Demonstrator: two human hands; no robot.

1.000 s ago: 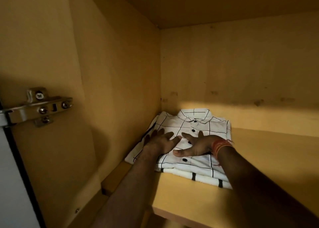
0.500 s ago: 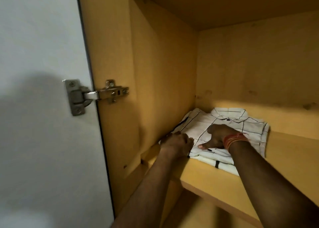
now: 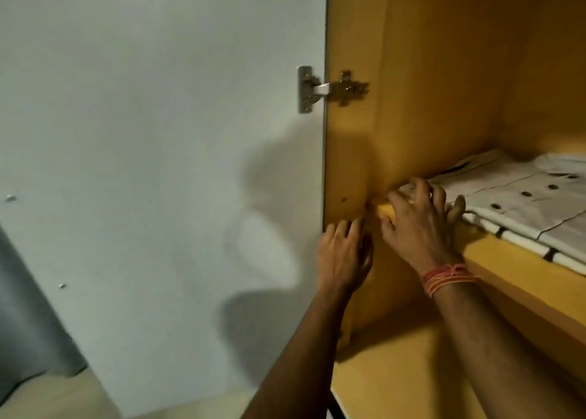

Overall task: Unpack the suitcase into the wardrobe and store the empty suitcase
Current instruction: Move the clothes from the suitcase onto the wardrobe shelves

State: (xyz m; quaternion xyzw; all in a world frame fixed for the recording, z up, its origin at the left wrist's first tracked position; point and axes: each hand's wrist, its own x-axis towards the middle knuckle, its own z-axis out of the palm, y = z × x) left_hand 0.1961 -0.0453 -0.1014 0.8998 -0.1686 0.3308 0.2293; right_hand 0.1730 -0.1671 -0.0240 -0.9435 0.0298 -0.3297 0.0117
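Note:
A folded white shirt (image 3: 520, 196) with thin dark checks and black buttons lies on the yellow wooden wardrobe shelf (image 3: 507, 269), against the left side wall. My right hand (image 3: 418, 219), with red threads on the wrist, hangs open at the shelf's front left corner, its fingertips by the shirt's near corner. My left hand (image 3: 344, 253) is open too, lower and further left, in front of the wardrobe's side panel and holding nothing. No suitcase is in view.
The white wardrobe door (image 3: 158, 165) stands open on the left, hung on a metal hinge (image 3: 329, 90). A lower shelf (image 3: 412, 374) lies below the shirt's shelf. Pale floor (image 3: 47, 396) shows at bottom left.
Both hands have come off the shirt and drawn back toward the shelf's front edge. The view has swung left, so the door now fills the left half.

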